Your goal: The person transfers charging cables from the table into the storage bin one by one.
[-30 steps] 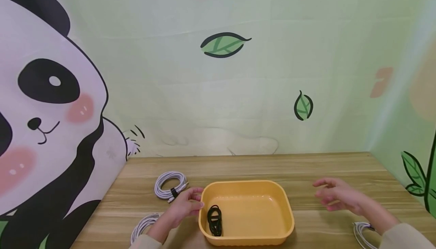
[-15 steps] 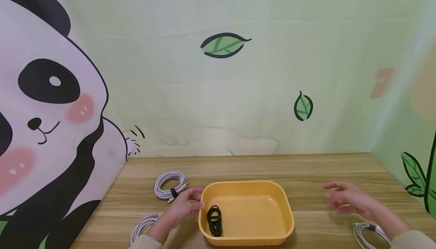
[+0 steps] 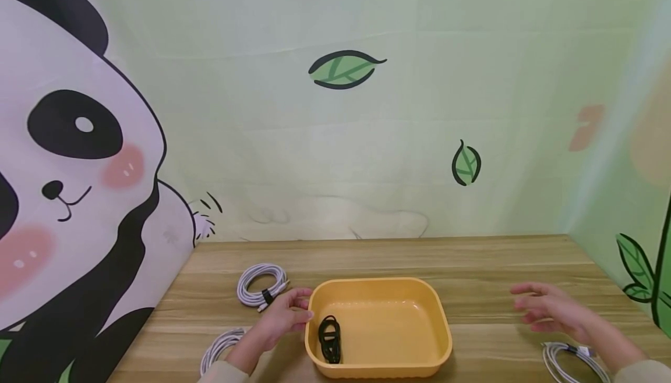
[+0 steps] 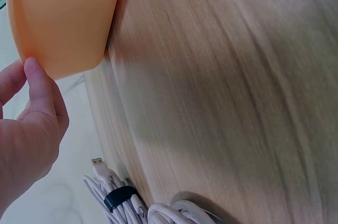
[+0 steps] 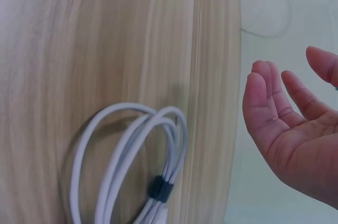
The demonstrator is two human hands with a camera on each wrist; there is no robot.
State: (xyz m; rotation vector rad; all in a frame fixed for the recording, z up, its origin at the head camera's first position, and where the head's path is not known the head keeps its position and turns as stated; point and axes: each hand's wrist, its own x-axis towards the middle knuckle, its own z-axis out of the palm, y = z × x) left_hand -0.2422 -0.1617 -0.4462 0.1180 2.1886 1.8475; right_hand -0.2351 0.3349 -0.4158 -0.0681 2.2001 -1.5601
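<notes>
A yellow plastic box (image 3: 388, 366) stands at the front middle of the wooden table. A small coiled black cable (image 3: 329, 340) lies inside it, along the left wall. My left hand (image 3: 283, 317) pinches the box's left rim between thumb and fingers (image 4: 38, 84). My right hand (image 3: 558, 311) hovers over the table to the right of the box, fingers loosely bent and holding nothing. Below it, near the front right, lies a coiled white cable (image 3: 568, 362) tied with a black strap (image 5: 160, 188).
Behind the left hand lies another white cable coil (image 3: 257, 286) with a black strap and a USB plug (image 4: 98, 166). A third white coil (image 3: 219, 349) sits partly hidden by the left forearm. A cloth backdrop with a panda print (image 3: 78, 133) rises behind the table.
My right hand has drifted right and slightly toward me, away from the box. The left hand, the box and the cables have stayed in place.
</notes>
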